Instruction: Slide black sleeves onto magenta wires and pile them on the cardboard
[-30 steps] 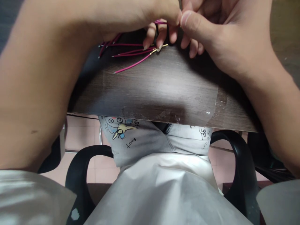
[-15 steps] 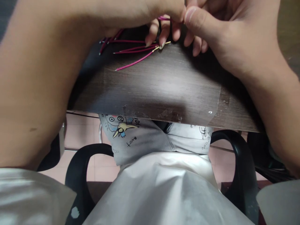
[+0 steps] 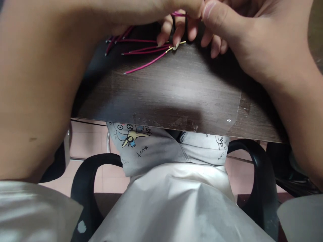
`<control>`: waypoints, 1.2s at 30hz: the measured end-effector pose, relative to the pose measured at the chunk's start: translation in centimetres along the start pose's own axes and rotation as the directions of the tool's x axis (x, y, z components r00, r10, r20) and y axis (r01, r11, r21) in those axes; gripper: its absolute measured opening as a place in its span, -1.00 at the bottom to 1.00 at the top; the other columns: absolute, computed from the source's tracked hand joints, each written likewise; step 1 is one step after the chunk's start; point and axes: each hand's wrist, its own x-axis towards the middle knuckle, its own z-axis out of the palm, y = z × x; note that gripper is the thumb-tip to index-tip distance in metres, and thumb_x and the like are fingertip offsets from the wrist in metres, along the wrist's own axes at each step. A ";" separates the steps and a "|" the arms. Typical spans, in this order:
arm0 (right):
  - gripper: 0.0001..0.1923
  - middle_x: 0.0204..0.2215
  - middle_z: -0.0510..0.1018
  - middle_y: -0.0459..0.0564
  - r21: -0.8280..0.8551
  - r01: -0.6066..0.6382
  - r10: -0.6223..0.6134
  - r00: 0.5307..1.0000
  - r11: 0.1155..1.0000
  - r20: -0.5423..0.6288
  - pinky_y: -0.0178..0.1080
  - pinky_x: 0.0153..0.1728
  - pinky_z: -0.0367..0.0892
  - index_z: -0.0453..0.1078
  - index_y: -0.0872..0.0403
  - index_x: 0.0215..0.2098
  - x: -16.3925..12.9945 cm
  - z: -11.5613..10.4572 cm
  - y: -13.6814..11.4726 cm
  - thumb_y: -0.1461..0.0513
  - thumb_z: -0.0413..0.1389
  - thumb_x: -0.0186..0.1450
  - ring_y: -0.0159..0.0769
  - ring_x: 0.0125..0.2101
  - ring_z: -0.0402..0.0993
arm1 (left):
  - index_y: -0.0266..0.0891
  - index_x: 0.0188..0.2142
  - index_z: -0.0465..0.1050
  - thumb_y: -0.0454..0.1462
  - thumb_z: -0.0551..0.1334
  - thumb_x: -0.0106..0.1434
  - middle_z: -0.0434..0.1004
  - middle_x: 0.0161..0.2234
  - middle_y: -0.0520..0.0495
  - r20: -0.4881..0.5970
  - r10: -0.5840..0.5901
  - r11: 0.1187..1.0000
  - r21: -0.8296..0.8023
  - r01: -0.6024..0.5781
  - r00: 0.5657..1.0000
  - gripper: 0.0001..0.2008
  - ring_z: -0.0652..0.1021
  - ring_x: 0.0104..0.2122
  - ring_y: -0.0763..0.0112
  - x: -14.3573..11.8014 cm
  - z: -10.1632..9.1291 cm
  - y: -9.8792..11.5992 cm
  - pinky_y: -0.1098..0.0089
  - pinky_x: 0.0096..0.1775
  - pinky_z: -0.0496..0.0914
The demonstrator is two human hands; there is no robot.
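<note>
My left hand (image 3: 185,15) is at the top of the view, fingers curled and closed. A short stretch of pink wire (image 3: 178,14) shows between its fingers and runs in under the hand. My right hand (image 3: 227,22) meets it, thumb pressed against the fingers in a pinch; what lies in that pinch is hidden. Below the left fingertips, several loose pink wires (image 3: 147,65) with silvery tips lie on the dark table, and a fingernail overlaps their yellow metal ends (image 3: 182,42). More pink wires (image 3: 121,37) lie crossed beside the left forearm.
The dark wood-grain table (image 3: 174,90) has a transparent film with a worn, peeling front edge. Below that edge are my lap in printed grey trousers (image 3: 148,151) and a black chair armrest on each side (image 3: 83,181). A thin black cable (image 3: 88,122) runs under the table at left.
Both hands sit slightly farther right and higher in the picture, still pressed together. The loose wires on the table keep their arrangement, and the grip looks the same.
</note>
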 end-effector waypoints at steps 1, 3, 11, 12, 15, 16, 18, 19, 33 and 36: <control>-0.67 -0.45 0.46 -0.16 0.009 -0.003 0.003 1.000 1.000 0.003 -0.44 -0.49 0.34 0.27 0.06 -0.42 0.0 0.0 0.0 0.51 0.06 0.45 -0.55 -0.45 0.48 | -0.37 0.12 0.60 -0.25 0.20 0.39 0.43 -0.27 0.05 0.010 -0.018 1.000 -0.016 0.018 1.000 -0.60 0.65 -0.02 0.34 0.1 -0.1 0.1 0.73 -0.27 0.28; -0.67 -0.43 0.48 -0.16 0.042 0.000 -0.001 1.000 0.999 0.019 -0.44 -0.47 0.34 0.28 0.07 -0.42 0.0 -0.1 0.2 0.51 0.06 0.45 -0.55 -0.43 0.49 | -0.36 0.02 0.67 -0.31 0.17 0.38 0.43 -0.32 0.10 0.000 -0.046 0.998 -0.040 0.046 0.999 -0.65 0.59 -0.29 0.74 0.2 -0.2 0.4 0.77 -0.29 0.25; -0.82 -0.44 0.60 -0.10 0.133 0.153 -0.155 0.988 0.979 0.004 -0.35 -0.56 0.32 0.39 0.11 -0.31 0.2 -0.7 2.0 0.44 0.26 0.36 -0.47 -0.51 0.51 | -0.64 0.17 0.47 -0.52 0.19 0.37 0.50 -0.43 0.14 -0.147 -0.228 0.971 -0.114 0.212 0.962 -0.61 0.46 -0.54 0.92 0.0 -0.1 2.7 0.84 -0.38 0.28; -0.84 -0.44 0.61 -0.09 0.121 0.165 -0.167 0.986 0.979 0.003 -0.36 -0.57 0.33 0.41 0.11 -0.30 0.2 -0.7 2.2 0.39 0.28 0.38 -0.47 -0.53 0.51 | -0.64 0.15 0.47 -0.53 0.20 0.37 0.50 -0.45 0.15 -0.154 -0.230 0.970 -0.111 0.214 0.961 -0.63 0.46 -0.56 0.89 0.0 -0.2 2.8 0.85 -0.43 0.28; -0.82 -0.43 0.64 -0.09 0.117 0.184 -0.186 0.983 0.976 0.001 -0.38 -0.57 0.35 0.45 0.09 -0.30 0.1 -0.9 2.4 0.23 0.32 0.42 -0.49 -0.56 0.50 | -0.53 -0.02 0.52 -0.52 0.24 0.37 0.50 -0.51 0.16 -0.151 -0.194 0.974 -0.144 0.173 0.969 -0.79 0.44 -0.62 0.76 -0.2 -0.3 2.5 0.76 -0.58 0.28; -0.80 -0.43 0.63 -0.09 0.121 0.178 -0.178 0.984 0.977 -0.006 -0.38 -0.56 0.35 0.46 0.08 -0.30 0.0 -0.9 2.3 0.18 0.32 0.43 -0.49 -0.57 0.48 | -0.47 -0.07 0.52 -0.50 0.25 0.37 0.49 -0.52 0.15 -0.154 -0.170 0.975 -0.168 0.144 0.973 -0.84 0.44 -0.63 0.72 -0.2 -0.3 2.3 0.71 -0.60 0.28; -0.77 -0.43 0.61 -0.10 0.119 0.136 -0.136 0.991 0.984 -0.015 -0.36 -0.52 0.35 0.48 0.05 -0.27 -0.1 -1.0 2.2 0.10 0.33 0.43 -0.48 -0.56 0.47 | -0.36 -0.14 0.48 -0.41 0.26 0.39 0.44 -0.57 0.16 -0.177 -0.139 0.971 -0.216 0.099 0.974 -0.93 0.41 -0.66 0.66 -0.3 -0.3 1.9 0.63 -0.62 0.26; -0.76 -0.43 0.61 -0.10 0.115 0.112 -0.111 0.994 0.987 -0.012 -0.35 -0.50 0.35 0.49 0.04 -0.26 -0.2 -1.1 2.2 0.07 0.33 0.42 -0.47 -0.55 0.47 | -0.32 -0.16 0.47 -0.39 0.25 0.40 0.42 -0.58 0.16 -0.179 -0.136 0.966 -0.242 0.090 0.975 -0.95 0.38 -0.67 0.66 -0.3 -0.3 1.7 0.61 -0.61 0.25; -0.70 -0.15 0.71 0.09 0.551 -0.155 0.054 0.979 0.820 0.195 -0.34 -0.42 0.53 0.57 0.09 -0.02 0.6 -1.4 2.8 0.03 0.23 0.49 -0.31 -0.33 0.70 | -0.28 -0.11 0.44 -0.22 0.29 0.40 0.41 -0.51 0.14 -0.203 -0.272 0.905 -0.386 0.179 0.941 -0.83 0.34 -0.61 0.66 -0.7 -0.8 1.6 0.58 -0.52 0.23; -0.73 -0.11 0.72 0.11 0.614 -0.181 0.037 0.970 0.768 0.240 -0.36 -0.40 0.57 0.58 0.09 0.02 0.9 -1.6 2.9 0.08 0.23 0.49 -0.28 -0.27 0.73 | -0.28 -0.09 0.44 -0.21 0.29 0.40 0.37 -0.52 0.16 -0.198 -0.282 0.896 -0.406 0.183 0.939 -0.81 0.34 -0.60 0.67 -0.8 -1.1 1.5 0.59 -0.52 0.23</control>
